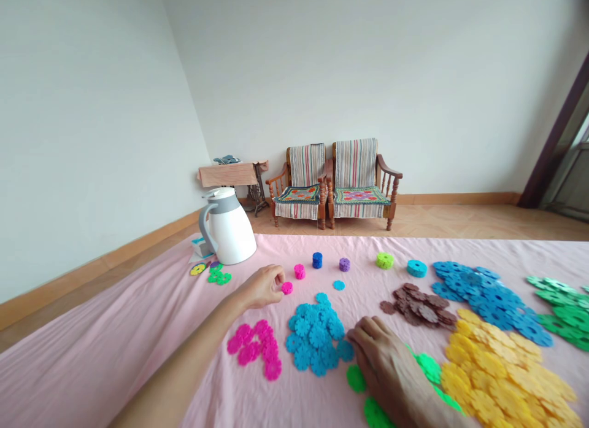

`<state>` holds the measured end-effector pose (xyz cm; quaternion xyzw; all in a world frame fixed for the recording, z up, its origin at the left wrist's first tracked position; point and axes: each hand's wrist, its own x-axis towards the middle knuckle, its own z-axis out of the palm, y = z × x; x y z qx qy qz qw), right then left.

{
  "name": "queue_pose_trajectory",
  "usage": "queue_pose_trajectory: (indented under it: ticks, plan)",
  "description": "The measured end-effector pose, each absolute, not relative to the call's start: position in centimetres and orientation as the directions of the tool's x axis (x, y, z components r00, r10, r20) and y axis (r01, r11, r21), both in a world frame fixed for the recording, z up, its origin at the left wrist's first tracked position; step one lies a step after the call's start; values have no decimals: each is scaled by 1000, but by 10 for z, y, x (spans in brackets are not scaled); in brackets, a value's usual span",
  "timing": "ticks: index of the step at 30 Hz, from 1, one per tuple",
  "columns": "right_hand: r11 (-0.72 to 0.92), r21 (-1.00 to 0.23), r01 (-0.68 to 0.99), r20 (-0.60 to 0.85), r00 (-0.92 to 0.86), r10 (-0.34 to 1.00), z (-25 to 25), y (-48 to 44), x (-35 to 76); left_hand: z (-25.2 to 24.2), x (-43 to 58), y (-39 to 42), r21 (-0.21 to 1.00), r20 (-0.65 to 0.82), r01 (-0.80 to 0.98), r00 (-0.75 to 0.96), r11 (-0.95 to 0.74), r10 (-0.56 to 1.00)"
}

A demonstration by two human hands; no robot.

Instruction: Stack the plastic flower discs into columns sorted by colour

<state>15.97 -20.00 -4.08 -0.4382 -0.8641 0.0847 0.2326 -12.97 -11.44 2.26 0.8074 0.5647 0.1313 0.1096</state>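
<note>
My left hand (263, 287) reaches over the pink cloth with curled fingers, the tips at the edge of a small pink flower disc (287, 288). Just beyond it stands a short pink stack (299, 271). My right hand (384, 357) rests palm down with bent fingers; its fingertips meet a light-blue flower disc (345, 350) at the right side of a light-blue pile (316, 331). Bright green discs (356, 377) lie partly hidden under that hand. A loose pink pile (255, 345) is beside my left forearm, and a single light-blue disc (339, 285) lies apart.
Dark-blue (317, 260), purple (345, 264), lime (384, 260) and light-blue (416, 268) stacks form a row. Brown (421, 305), blue (488, 293), yellow (501, 373) and green (570, 317) piles spread rightward. A white jug (230, 231) stands far left; two chairs (361, 176) are beyond.
</note>
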Motion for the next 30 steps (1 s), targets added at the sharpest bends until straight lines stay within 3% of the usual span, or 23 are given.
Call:
queue_pose_trajectory:
  ticks: [6, 10, 18, 25, 30]
  plan:
    - [621, -331, 710, 375, -505, 777, -38, -201, 160, 37, -145, -161, 340, -121, 869, 420, -359, 900]
    - [658, -315, 684, 459, -497, 736, -40, -199, 160, 35, -154, -177, 339, -160, 879, 406, -336, 900]
    - [662, -321, 677, 475, -489, 731, -40, -199, 160, 21, -155, -175, 295, -77, 881, 407, -369, 910]
    - [619, -350, 703, 357, -512, 782, -41, -199, 160, 21, -138, -145, 386, 106, 860, 318, -334, 942]
    - [622, -338, 706, 360, -514, 779, -36, -200, 159, 12, -130, -116, 398, 157, 877, 224, -270, 962]
